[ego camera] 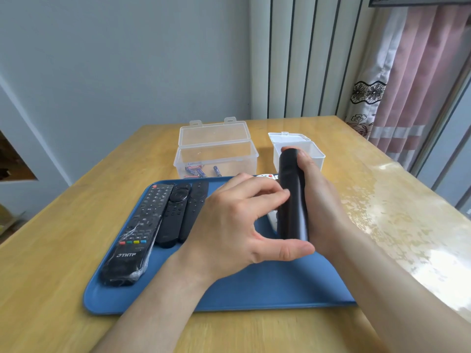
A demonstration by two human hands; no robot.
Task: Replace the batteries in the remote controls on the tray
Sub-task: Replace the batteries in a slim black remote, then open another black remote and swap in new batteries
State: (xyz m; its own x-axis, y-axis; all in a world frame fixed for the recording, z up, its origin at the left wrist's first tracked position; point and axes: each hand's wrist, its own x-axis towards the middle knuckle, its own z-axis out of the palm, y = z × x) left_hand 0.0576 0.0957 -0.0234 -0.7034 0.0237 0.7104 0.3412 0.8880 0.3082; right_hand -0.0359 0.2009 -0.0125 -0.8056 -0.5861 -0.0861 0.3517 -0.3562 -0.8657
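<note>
My right hand [318, 200] grips a black remote [293, 197] back side up, lifted above the blue tray [254, 294]. My left hand [237, 222] pinches the same remote, fingertips on its left side and thumb at its near end. Three black remotes lie side by side on the tray's left: a plastic-wrapped one [137, 235], a middle one with a round pad [173, 212] and a slim one [193, 207]. A white remote [266, 176] shows partly behind my hands. Several batteries [201, 171] lie in a clear open box [216, 154].
A small white open box [316, 154] stands behind the held remote, right of the clear box. The wooden table [51, 250] has a glossy glare patch on its right side. A curtain [413, 72] hangs at the far right.
</note>
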